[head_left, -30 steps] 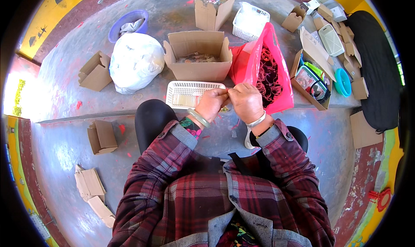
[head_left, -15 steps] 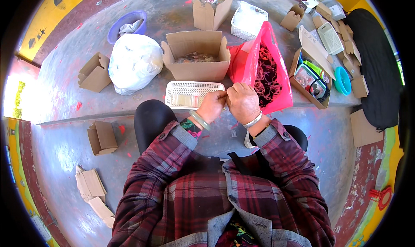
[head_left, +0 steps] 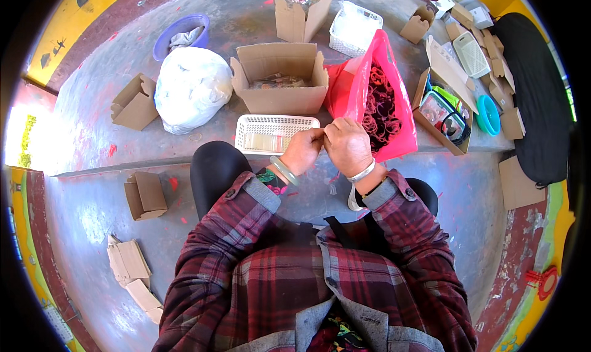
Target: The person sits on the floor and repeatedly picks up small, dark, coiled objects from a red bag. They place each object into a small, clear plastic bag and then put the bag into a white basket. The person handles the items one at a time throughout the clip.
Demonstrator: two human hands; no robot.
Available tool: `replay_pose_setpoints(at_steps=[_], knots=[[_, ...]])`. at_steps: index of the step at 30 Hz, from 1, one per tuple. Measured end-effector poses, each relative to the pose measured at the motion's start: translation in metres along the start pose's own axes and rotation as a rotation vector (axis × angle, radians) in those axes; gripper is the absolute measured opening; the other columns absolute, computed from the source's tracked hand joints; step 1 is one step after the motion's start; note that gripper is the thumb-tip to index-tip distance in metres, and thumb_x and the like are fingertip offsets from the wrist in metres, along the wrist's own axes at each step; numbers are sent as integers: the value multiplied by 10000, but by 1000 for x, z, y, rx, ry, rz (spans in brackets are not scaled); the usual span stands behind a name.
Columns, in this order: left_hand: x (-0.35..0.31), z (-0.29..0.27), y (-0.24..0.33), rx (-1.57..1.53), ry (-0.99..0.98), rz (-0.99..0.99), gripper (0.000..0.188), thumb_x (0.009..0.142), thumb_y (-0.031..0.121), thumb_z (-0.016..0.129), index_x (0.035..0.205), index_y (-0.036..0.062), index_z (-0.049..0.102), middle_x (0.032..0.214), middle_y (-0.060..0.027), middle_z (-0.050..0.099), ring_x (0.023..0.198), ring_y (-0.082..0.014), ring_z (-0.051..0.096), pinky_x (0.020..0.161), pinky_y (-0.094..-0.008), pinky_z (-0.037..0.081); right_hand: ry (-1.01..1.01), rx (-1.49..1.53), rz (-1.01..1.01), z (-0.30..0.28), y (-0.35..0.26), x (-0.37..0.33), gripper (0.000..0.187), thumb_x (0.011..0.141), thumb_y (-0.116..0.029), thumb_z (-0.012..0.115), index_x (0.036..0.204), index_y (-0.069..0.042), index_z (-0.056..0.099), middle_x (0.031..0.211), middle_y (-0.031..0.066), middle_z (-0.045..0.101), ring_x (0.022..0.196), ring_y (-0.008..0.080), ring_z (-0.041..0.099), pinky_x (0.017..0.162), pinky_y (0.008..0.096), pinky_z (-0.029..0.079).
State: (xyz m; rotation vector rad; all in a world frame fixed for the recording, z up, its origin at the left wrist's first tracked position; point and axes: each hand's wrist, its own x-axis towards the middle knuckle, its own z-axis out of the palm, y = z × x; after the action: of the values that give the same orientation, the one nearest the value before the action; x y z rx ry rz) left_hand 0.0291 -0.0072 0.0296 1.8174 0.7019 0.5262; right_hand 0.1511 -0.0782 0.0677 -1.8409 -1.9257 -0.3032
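My left hand point(head_left: 302, 151) and my right hand point(head_left: 348, 146) meet fingertip to fingertip, both closed in a pinch. Whatever sits between the fingers is too small and covered to name. Just left of them lies a white perforated plastic basket point(head_left: 245, 123) holding a stack of flat, pale pieces point(head_left: 263, 143). Against the right hand's far side leans a bright pink plastic bag point(head_left: 346, 93), its mouth wide, filled with dark red and black loops point(head_left: 380, 109) that look like hair ties. Beyond the basket stands a cardboard box point(head_left: 280, 100) with small clear packets inside.
A stuffed white plastic bag point(head_left: 192, 90) and a purple basin point(head_left: 161, 47) stand at the left. On the right are a carton point(head_left: 425, 103) of mixed items, a teal basin point(head_left: 488, 115) and piled boxes. A raised step edge point(head_left: 123, 168) crosses before my knees.
Both hands stay nearly in place, with only a slight shift of the fingers at the pinch. The surroundings look the same.
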Motion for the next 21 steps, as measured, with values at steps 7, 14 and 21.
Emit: replay_pose_setpoints(at_steps=[7, 14, 21], knots=[[0, -1, 2, -31, -33, 13, 250, 802, 30, 502, 1026, -25, 600, 847, -200, 634, 760, -266, 618, 690, -330, 472, -1, 6, -3, 0, 1, -2, 61, 661, -118, 561, 661, -69, 525, 700, 81, 514, 696, 258, 539, 599, 384, 437], [-1, 2, 0, -191, -65, -53, 152, 821, 10, 486, 898, -47, 603, 766, -78, 621, 718, -108, 535, 675, -263, 454, -52, -16, -2, -5, -1, -1, 49, 659, -119, 558, 651, -70, 553, 716, 78, 537, 717, 254, 551, 621, 377, 447], [1, 4, -12, -144, -101, -64, 167, 827, -5, 489, 938, -50, 605, 816, -66, 628, 762, -103, 535, 713, -252, 449, -73, -48, -9, -3, 0, -3, 50, 659, -122, 561, 662, -75, 575, 716, 72, 545, 725, 242, 554, 651, 371, 442]])
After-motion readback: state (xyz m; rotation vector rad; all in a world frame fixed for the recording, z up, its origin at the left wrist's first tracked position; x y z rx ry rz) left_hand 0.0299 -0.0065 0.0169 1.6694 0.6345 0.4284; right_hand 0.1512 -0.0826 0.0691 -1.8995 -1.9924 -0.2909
